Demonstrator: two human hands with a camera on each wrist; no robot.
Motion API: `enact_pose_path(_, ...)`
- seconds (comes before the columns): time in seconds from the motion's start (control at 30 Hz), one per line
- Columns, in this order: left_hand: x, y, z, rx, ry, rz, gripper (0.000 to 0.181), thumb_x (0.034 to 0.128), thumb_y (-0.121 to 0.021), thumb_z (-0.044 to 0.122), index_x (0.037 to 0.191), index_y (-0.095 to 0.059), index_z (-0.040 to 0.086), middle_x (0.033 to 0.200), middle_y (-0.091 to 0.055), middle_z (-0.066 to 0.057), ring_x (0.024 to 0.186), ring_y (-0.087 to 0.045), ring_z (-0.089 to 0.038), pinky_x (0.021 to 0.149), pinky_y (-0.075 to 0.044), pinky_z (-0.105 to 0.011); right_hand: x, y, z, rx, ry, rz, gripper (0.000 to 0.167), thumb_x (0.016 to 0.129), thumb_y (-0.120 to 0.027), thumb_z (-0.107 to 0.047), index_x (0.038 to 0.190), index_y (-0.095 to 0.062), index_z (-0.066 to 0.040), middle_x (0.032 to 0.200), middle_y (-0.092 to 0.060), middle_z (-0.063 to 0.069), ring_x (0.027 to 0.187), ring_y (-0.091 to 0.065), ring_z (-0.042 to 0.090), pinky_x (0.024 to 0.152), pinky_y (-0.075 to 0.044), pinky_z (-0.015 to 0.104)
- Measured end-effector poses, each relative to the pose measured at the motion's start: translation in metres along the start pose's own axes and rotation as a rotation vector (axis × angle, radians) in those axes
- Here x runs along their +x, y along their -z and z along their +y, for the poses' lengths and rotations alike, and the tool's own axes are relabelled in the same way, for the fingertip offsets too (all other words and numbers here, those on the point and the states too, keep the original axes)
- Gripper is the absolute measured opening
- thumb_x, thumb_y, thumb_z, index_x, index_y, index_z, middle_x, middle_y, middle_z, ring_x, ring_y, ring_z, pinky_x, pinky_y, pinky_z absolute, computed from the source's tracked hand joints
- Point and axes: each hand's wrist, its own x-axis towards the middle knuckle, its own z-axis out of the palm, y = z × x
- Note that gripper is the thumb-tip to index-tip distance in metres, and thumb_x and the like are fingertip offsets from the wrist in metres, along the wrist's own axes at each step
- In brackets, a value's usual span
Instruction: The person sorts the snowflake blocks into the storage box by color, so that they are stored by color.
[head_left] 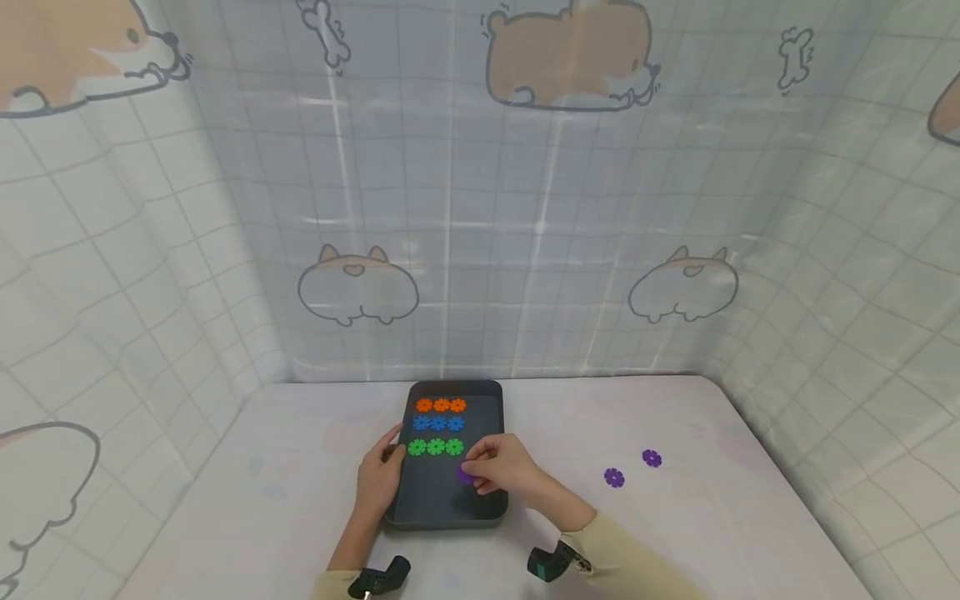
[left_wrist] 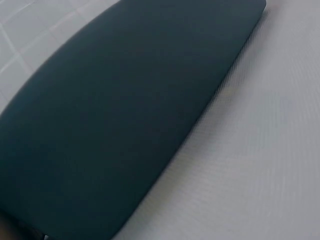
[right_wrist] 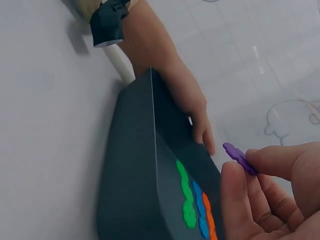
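Observation:
A dark grey tray (head_left: pixel 442 510) carries rows of flower-shaped plastic discs: orange discs (head_left: pixel 442 405) at the far end, then blue discs (head_left: pixel 438 423), then green discs (head_left: pixel 436 447). My left hand (head_left: pixel 379 477) grips the tray's left rim, thumb on the rim. In the right wrist view, the left hand (right_wrist: pixel 192 102) shows at the far rim. Above the tray's right part, my right hand (head_left: pixel 508 465) pinches a purple flower-shaped disc (right_wrist: pixel 239 157) between thumb and fingertips. The left wrist view shows mainly the tray's dark outer wall (left_wrist: pixel 115 110).
Two more purple flower discs, one nearer (head_left: pixel 614 477) and one farther (head_left: pixel 652 458), lie on the white table (head_left: pixel 720 517) right of the tray. A tiled-pattern curtain (head_left: pixel 495 208) with cartoon dogs stands behind and along both sides.

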Motion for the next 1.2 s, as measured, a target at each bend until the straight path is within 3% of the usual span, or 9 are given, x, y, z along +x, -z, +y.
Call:
enact_pose_path(0.4,-0.002,0.004,0.001,-0.012,0.008,0.005,0.041,0.0997,-0.05,0.018,0.141,-0.053,0.014,0.12,-0.061,-0.021,0.104,-0.056,-0.032,0.091,-0.043,-0.051,0.026,-0.033,-0.01,-0.038,-0.029,-0.011,0.011,0.084,-0.076,-0.012,0.087,-0.069,-0.003,0.081,-0.069,0.017,0.058,-0.062,0.017,0.056,-0.055,0.032)
enact_pose_path(0.57,-0.003,0.004,0.002,-0.004,-0.01,0.02,0.041,0.0993,-0.051,0.017,0.139,-0.054,0.012,0.114,-0.064,-0.02,0.098,-0.058,-0.03,0.086,-0.044,-0.048,0.04,-0.044,-0.005,-0.037,-0.044,-0.015,0.011,0.084,-0.076,-0.012,0.087,-0.069,-0.004,0.08,-0.069,0.016,0.057,-0.062,0.015,0.056,-0.055,0.031)
enact_pose_path(0.77,-0.002,0.003,0.004,-0.007,-0.017,0.012,0.041,0.0988,-0.052,0.016,0.139,-0.055,0.012,0.117,-0.063,-0.021,0.101,-0.059,-0.031,0.087,-0.045,-0.05,0.054,-0.053,-0.002,-0.025,-0.063,-0.003,0.009,0.083,-0.076,-0.01,0.085,-0.071,-0.003,0.073,-0.068,0.009,0.055,-0.062,0.014,0.056,-0.055,0.031)
enact_pose_path(1.2,0.0,0.001,0.0,-0.008,-0.008,0.015,0.041,0.0982,-0.052,0.016,0.139,-0.054,0.013,0.117,-0.063,-0.021,0.103,-0.059,-0.032,0.089,-0.044,-0.051,0.072,-0.071,0.01,-0.004,-0.127,0.041,0.004,0.083,-0.074,-0.003,0.085,-0.071,-0.001,0.074,-0.068,0.011,0.054,-0.064,0.014,0.057,-0.055,0.031)
